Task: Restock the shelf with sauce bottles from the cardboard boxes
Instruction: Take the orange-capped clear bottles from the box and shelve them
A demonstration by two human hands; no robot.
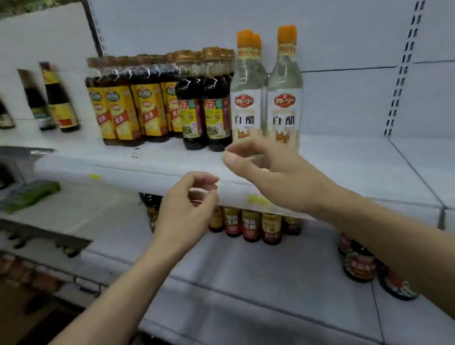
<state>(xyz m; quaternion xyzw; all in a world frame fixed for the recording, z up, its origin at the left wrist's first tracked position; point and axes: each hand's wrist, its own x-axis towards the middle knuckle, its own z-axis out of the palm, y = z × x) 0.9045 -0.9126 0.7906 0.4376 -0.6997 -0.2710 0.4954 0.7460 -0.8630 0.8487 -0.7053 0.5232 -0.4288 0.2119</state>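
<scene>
Presently we record our left hand (187, 204) and right hand (260, 164) both empty with fingers loosely curled before the white shelf (143, 163), on which clear vinegar bottles (283, 100) stand upright just beside dark soy sauce bottles (202, 108).

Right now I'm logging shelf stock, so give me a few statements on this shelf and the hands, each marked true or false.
1. The clear vinegar bottles have orange caps. True.
2. The right hand grips a bottle. False: it holds nothing.
3. The dark soy bottles stand left of the vinegar. True.
4. The left hand rests on a cardboard box. False: no box shows; it hovers by the shelf edge.
</scene>
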